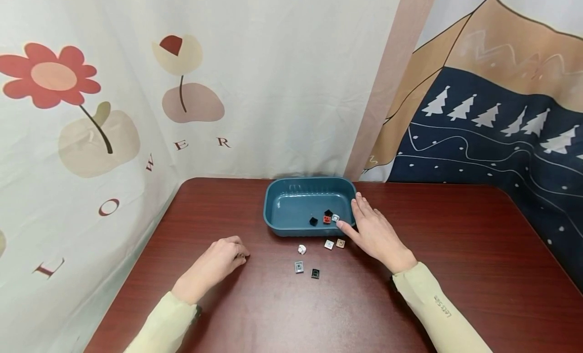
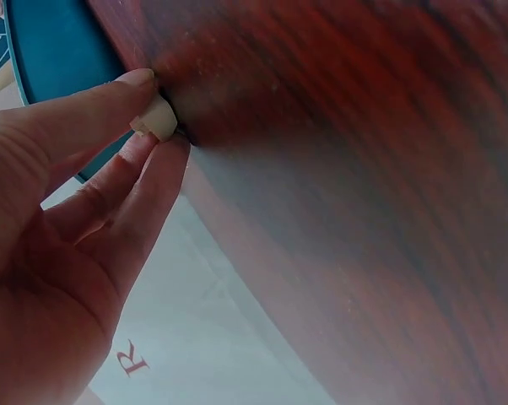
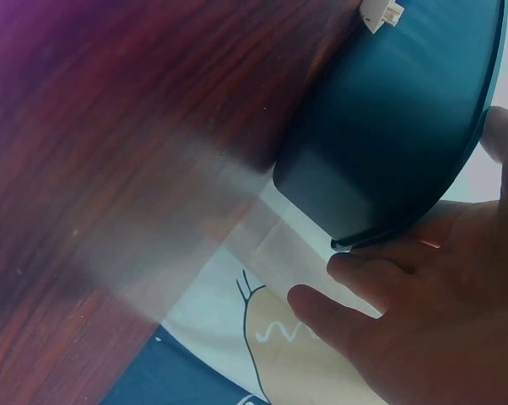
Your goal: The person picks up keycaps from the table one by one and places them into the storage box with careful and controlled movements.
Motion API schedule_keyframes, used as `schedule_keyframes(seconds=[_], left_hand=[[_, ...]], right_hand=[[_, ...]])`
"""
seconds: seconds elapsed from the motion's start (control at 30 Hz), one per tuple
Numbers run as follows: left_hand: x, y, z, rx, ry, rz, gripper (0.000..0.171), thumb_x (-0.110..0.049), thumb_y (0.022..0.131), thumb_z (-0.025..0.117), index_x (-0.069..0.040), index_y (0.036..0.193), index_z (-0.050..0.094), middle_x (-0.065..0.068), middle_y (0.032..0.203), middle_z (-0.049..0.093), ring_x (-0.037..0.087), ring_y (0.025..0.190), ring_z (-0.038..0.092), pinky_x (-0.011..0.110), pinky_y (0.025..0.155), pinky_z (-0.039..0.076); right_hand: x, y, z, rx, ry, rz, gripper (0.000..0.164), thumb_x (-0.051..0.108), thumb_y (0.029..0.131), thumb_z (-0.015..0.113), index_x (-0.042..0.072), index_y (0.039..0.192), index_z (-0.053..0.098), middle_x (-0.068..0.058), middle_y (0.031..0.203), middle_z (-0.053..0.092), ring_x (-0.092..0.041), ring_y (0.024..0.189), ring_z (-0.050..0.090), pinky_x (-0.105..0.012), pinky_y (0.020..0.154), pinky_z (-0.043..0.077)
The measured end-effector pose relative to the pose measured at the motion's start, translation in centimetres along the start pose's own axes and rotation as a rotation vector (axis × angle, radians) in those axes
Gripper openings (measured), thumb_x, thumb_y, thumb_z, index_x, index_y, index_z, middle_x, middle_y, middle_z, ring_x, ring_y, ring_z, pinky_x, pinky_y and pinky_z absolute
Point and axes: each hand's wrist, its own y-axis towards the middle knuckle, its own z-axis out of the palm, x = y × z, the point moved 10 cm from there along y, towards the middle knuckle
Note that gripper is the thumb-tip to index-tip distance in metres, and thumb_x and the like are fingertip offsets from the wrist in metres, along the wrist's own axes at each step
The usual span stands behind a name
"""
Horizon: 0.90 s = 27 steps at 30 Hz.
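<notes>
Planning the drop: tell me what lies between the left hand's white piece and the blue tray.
Nothing visible blocks it. Bare table lies between the left hand, pinching the white piece, and the blue tray.

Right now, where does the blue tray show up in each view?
Head: blue tray at table centre, far side, right hand against its right rim.
Left wrist: tray's edge in the top left corner.
Right wrist: its outer wall fills the upper right.
Shared landmark: red-brown table.
</notes>
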Motion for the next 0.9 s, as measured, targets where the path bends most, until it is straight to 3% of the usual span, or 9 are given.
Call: schedule_keyframes(seconds=[0.17, 0.47, 0.9], left_hand=[[-0.4, 0.1, -0.5, -0.037, 0.015, 0.025, 0.014, -0.004, 0.075, 0.082, -0.009, 0.087, 0.077, -0.003, 0.085, 0.063, 0.013, 0.077, 0.065, 0.026, 0.069, 0.054], [-2.4, 0.8, -2.7, -0.192, 0.006, 0.13, 0.015, -0.006, 0.075, 0.083, -0.01, 0.088, 0.076, -0.003, 0.086, 0.06, 0.01, 0.075, 0.059, 0.026, 0.068, 0.052], [-5.7, 2.3, -5.2, -0.308, -0.03, 0.17, 0.018, -0.009, 0.078, 0.081, -0.011, 0.096, 0.077, -0.004, 0.093, 0.061, 0.01, 0.083, 0.057, 0.026, 0.073, 0.051]], right_hand=[[0.0, 0.0, 0.0, 0.003, 0.001, 0.004, 0.089, 0.065, 0.095, 0.038, -0.006, 0.147, 0.032, -0.021, 0.157, 0.019, -0.035, 0.142, 0.024, -0.055, 0.108, 0.028], [0.1, -0.1, -0.4, -0.021, 0.009, -0.005, 0.089, 0.065, 0.095, 0.04, -0.008, 0.146, 0.034, -0.022, 0.156, 0.021, -0.036, 0.141, 0.025, -0.056, 0.107, 0.029], [0.2, -0.1, -0.3, -0.012, 0.01, -0.007, 0.088, 0.063, 0.095, 0.04, -0.008, 0.146, 0.034, -0.022, 0.156, 0.021, -0.035, 0.142, 0.025, -0.055, 0.108, 0.029]])
